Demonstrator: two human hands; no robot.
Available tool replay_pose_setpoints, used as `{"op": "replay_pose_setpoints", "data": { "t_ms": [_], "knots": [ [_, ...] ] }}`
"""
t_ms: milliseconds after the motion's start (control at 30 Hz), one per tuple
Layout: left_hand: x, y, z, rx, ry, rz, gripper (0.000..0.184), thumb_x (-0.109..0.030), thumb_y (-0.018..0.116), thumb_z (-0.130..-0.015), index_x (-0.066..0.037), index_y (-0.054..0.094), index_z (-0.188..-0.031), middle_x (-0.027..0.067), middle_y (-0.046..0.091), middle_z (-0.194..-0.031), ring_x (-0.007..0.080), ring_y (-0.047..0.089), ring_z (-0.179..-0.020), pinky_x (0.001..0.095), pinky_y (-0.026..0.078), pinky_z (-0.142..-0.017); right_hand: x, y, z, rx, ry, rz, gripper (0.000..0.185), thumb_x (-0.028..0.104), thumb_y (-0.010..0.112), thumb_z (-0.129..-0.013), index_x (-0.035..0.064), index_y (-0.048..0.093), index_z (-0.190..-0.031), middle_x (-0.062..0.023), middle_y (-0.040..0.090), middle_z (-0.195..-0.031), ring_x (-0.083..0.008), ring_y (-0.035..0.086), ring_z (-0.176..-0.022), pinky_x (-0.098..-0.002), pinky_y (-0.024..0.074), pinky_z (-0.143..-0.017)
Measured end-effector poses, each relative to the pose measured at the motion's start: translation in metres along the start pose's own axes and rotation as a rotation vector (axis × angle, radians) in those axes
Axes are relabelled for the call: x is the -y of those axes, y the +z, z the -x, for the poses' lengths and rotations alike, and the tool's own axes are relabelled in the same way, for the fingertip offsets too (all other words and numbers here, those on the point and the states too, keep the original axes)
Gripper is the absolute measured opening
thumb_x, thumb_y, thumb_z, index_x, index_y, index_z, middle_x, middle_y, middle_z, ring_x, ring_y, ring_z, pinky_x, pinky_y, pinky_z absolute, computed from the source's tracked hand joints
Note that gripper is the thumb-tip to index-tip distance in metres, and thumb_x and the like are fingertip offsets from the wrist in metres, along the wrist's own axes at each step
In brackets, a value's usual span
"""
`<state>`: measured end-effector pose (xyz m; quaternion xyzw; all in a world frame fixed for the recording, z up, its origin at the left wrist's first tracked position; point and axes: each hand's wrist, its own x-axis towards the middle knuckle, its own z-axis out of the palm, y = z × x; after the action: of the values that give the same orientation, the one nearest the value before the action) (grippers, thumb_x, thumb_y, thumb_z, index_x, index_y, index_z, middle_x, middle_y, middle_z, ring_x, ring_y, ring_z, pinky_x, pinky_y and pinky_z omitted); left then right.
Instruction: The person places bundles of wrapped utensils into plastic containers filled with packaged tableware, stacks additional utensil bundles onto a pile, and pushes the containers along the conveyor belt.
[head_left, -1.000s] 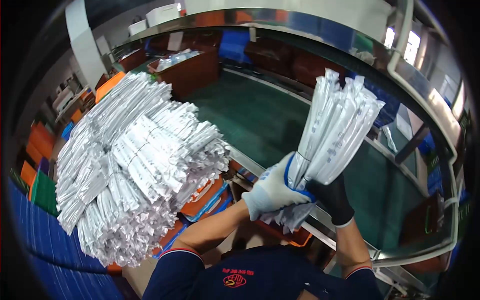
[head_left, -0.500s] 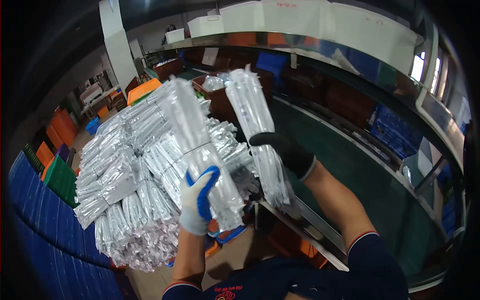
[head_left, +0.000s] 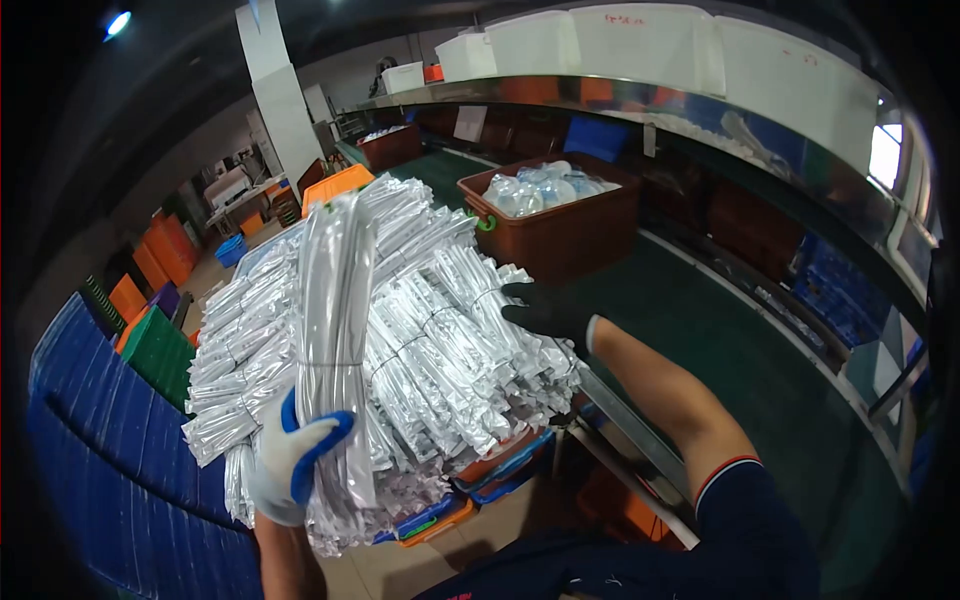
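A large pile of silvery plastic-wrapped packets (head_left: 430, 350), tied in bundles with thin bands, fills the middle. My left hand (head_left: 297, 455), in a white and blue glove, is closed around the lower part of a long banded bundle (head_left: 335, 350), held upright over the pile's left front. At the right side of the pile is my right hand (head_left: 550, 312) in a black glove, its fingers apart and resting at the end of a bundle lying there. It holds nothing that I can see.
A brown crate (head_left: 560, 230) of clear plastic items stands on the green conveyor (head_left: 700, 330) beyond the pile. Blue stacked panels (head_left: 130, 440) rise at the left. A metal rail (head_left: 630, 430) runs along the conveyor's near edge. White bins (head_left: 650, 50) line the upper shelf.
The two bundles were parted from one grip. The right one has come down onto the pile and my right hand has loosened from it. My left hand has carried the other leftward. The view turned left.
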<state>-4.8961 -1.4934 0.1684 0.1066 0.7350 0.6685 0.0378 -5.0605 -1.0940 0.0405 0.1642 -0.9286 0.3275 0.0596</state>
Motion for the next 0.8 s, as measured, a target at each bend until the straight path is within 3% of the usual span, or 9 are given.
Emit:
{"op": "replay_pose_setpoints", "data": {
  "t_ms": [133,267,333,367,433,467,600,700,800],
  "knots": [
    [-0.018,-0.008,-0.063,0.124,0.123,-0.434,0.052,-0.007,0.075,-0.077,0.006,0.062,-0.126,0.0091,0.072,-0.105,0.0144,0.067,-0.093,0.0302,0.054,-0.086,0.021,-0.015,0.053,-0.191,0.081,-0.342,0.057,0.033,0.067,-0.098,0.0003,0.054,-0.143,-0.0230,0.061,-0.137,-0.0329,0.060,-0.127,-0.0397,0.0468,-0.108],
    [-0.003,-0.006,-0.144,0.027,0.329,-0.951,0.076,-0.017,0.077,-0.078,-0.003,0.049,-0.147,0.0216,0.068,-0.125,0.0272,0.066,-0.115,0.0356,0.048,-0.102,0.012,-0.027,0.106,-0.315,-0.021,-0.368,0.051,0.023,0.070,-0.097,-0.0013,0.056,-0.140,-0.0211,0.064,-0.133,-0.0275,0.063,-0.122,-0.0368,0.0500,-0.105],
    [0.017,-0.008,-0.191,0.050,0.423,-1.058,0.086,-0.018,0.075,-0.080,-0.007,0.036,-0.157,0.0231,0.062,-0.136,0.0311,0.062,-0.123,0.0368,0.046,-0.105,-0.023,-0.022,0.130,-0.480,-0.433,0.466,0.042,0.018,0.070,-0.097,-0.0029,0.061,-0.132,-0.0175,0.066,-0.132,-0.0221,0.063,-0.120,-0.0365,0.0501,-0.104],
    [0.021,-0.003,-0.205,0.062,0.431,-1.054,0.086,-0.018,0.075,-0.080,-0.007,0.036,-0.157,0.0231,0.062,-0.136,0.0311,0.062,-0.123,0.0368,0.046,-0.105,-0.020,-0.021,0.143,-0.485,-0.420,0.473,0.042,0.018,0.070,-0.097,-0.0029,0.061,-0.132,-0.0175,0.066,-0.132,-0.0221,0.063,-0.120,-0.0365,0.0501,-0.104],
    [0.035,0.006,-0.230,0.023,0.293,-1.334,0.085,-0.021,0.073,-0.083,-0.013,0.034,-0.159,0.0221,0.057,-0.143,0.0382,0.057,-0.130,0.0386,0.046,-0.107,-0.011,-0.018,0.175,-0.475,0.006,-0.503,0.033,0.011,0.069,-0.096,-0.0021,0.066,-0.126,-0.0176,0.066,-0.132,-0.0233,0.066,-0.115,-0.0366,0.0514,-0.102],
    [0.060,-0.006,-0.257,0.065,0.373,-1.410,0.080,-0.022,0.071,-0.083,-0.018,0.040,-0.156,0.0222,0.063,-0.132,0.0402,0.057,-0.127,0.0445,0.046,-0.106,-0.006,-0.014,0.192,-0.482,0.018,-0.499,0.033,0.011,0.069,-0.096,-0.0021,0.066,-0.126,-0.0176,0.066,-0.132,-0.0233,0.066,-0.115,-0.0366,0.0514,-0.102],
    [0.084,-0.018,-0.308,0.353,0.141,-1.686,0.085,-0.016,0.067,-0.078,-0.022,0.037,-0.158,0.0218,0.050,-0.148,0.0405,0.054,-0.131,0.0451,0.045,-0.109,-0.009,0.017,0.277,-0.760,0.036,0.008,0.021,0.007,0.068,-0.095,-0.0008,0.073,-0.114,-0.0160,0.073,-0.117,-0.0222,0.071,-0.104,-0.0348,0.0541,-0.095],
    [0.054,-0.002,-0.297,0.505,0.101,-1.726,0.088,-0.022,0.071,-0.077,-0.016,0.037,-0.158,0.0240,0.050,-0.149,0.0410,0.052,-0.134,0.0430,0.044,-0.111,0.018,0.048,0.343,-0.768,0.388,-0.225,0.018,0.009,0.069,-0.096,-0.0005,0.075,-0.110,-0.0136,0.076,-0.105,-0.0215,0.073,-0.096,-0.0346,0.0558,-0.087],
    [0.023,0.059,-0.269,0.347,0.405,-1.466,0.087,-0.036,0.075,-0.080,-0.005,0.042,-0.153,0.0281,0.056,-0.141,0.0419,0.052,-0.133,0.0441,0.043,-0.111,0.023,0.098,0.415,-0.842,0.562,-0.328,0.017,0.012,0.070,-0.096,0.0007,0.076,-0.107,-0.0128,0.076,-0.103,-0.0198,0.072,-0.093,-0.0331,0.0558,-0.083]
  ]
}}
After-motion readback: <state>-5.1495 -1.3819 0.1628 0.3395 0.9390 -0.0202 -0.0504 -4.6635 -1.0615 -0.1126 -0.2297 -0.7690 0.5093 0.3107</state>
